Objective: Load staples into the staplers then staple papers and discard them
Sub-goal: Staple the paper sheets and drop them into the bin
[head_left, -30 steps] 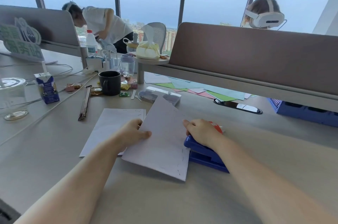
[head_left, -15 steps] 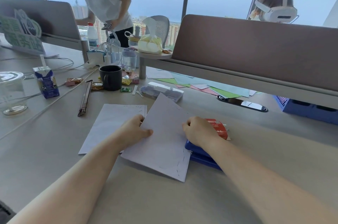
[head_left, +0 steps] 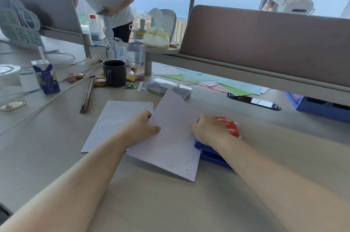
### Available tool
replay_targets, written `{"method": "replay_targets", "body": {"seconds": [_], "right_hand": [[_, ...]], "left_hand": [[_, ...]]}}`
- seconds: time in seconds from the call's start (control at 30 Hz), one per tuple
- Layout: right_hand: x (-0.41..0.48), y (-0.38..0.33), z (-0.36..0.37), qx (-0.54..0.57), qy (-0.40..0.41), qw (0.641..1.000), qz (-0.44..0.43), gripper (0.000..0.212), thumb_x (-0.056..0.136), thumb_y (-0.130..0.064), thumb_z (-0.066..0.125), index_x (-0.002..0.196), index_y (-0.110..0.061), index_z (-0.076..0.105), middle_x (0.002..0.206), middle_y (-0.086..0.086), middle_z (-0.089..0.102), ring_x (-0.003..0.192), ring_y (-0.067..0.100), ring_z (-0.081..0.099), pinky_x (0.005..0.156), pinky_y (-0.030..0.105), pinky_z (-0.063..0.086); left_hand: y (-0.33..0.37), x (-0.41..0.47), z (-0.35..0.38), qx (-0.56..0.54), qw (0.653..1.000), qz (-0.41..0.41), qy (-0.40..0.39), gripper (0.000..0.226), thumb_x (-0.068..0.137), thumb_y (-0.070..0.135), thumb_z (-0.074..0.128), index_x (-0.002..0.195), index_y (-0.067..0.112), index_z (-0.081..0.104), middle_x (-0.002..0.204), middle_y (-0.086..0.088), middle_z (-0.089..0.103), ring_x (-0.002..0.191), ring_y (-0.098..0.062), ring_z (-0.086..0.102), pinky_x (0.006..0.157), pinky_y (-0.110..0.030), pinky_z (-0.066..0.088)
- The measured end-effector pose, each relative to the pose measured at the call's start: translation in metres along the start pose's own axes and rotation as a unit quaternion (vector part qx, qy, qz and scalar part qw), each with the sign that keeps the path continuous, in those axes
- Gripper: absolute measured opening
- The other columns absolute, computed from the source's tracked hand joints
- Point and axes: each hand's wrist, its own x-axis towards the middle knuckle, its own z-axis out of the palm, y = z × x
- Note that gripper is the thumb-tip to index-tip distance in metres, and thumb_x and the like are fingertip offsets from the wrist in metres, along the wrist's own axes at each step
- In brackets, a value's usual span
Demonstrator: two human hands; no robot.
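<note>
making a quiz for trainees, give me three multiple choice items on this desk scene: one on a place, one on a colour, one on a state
1. Where is the mug?
A. Left of the milk carton
B. Right of the milk carton
C. On the stapler

2. What colour is the stapler?
A. Blue
B. Green
C. White

3. What is the right hand doing?
A. Hanging in the air
B. Holding the mug
C. Pressing on the stapler

Answers:
1. B, the mug stands to the carton's right, at the back of the desk.
2. A, its blue body shows below the right hand.
3. C, the hand lies on the stapler, at the edge of the paper that the left hand holds.
</note>
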Motion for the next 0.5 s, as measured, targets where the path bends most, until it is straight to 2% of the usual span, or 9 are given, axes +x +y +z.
{"method": "replay_targets", "body": {"seconds": [0.1,0.13,0.23,0.33,0.5], "right_hand": [[0.0027,-0.0002,0.005,0.026,-0.015,0.999,0.022,0.035,0.092,-0.009,0.034,0.124,0.001,0.044,0.128,0.022,0.046,0.112,0.042,0.05,0.092,0.046,0.046],[0.0023,0.0001,0.0062,0.013,-0.016,1.0,0.018,0.036,0.092,-0.009,0.034,0.125,0.002,0.042,0.13,0.023,0.044,0.112,0.043,0.049,0.092,0.047,0.046],[-0.0021,-0.0011,0.0033,-0.007,0.003,1.0,0.017,0.034,0.09,-0.014,0.033,0.121,-0.001,0.04,0.126,0.024,0.049,0.111,0.042,0.049,0.09,0.044,0.042],[-0.0037,-0.0014,0.003,-0.016,-0.011,1.0,0.012,0.033,0.089,-0.016,0.033,0.12,-0.003,0.038,0.125,0.024,0.051,0.111,0.04,0.049,0.09,0.044,0.041],[-0.0022,-0.0012,0.0062,-0.078,0.021,0.996,-0.025,0.037,0.089,-0.016,0.031,0.123,-0.002,0.041,0.122,0.02,0.053,0.109,0.038,0.052,0.075,0.038,0.035]], "left_hand": [[-0.0028,0.0043,0.003,0.016,1.0,0.002,0.001,0.025,0.085,0.023,0.061,0.104,0.013,0.049,0.105,-0.007,0.058,0.096,-0.027,0.057,0.084,-0.035,0.048],[-0.0046,0.007,0.0043,0.018,1.0,-0.003,0.002,0.028,0.085,0.023,0.061,0.107,0.012,0.049,0.108,-0.008,0.059,0.097,-0.027,0.057,0.084,-0.035,0.048],[-0.0035,0.0057,0.0033,0.023,1.0,-0.007,0.007,0.028,0.085,0.022,0.061,0.109,0.009,0.051,0.111,-0.01,0.06,0.1,-0.029,0.056,0.085,-0.034,0.046],[-0.0052,0.0076,0.0029,-0.025,0.999,-0.01,0.018,0.015,0.086,0.017,0.06,0.096,0.012,0.051,0.105,-0.011,0.06,0.1,-0.031,0.059,0.092,-0.04,0.048],[-0.0055,0.0048,0.0004,-0.061,0.998,-0.012,0.025,0.01,0.086,0.017,0.059,0.08,0.017,0.051,0.097,-0.008,0.06,0.099,-0.031,0.06,0.095,-0.045,0.049]]}}
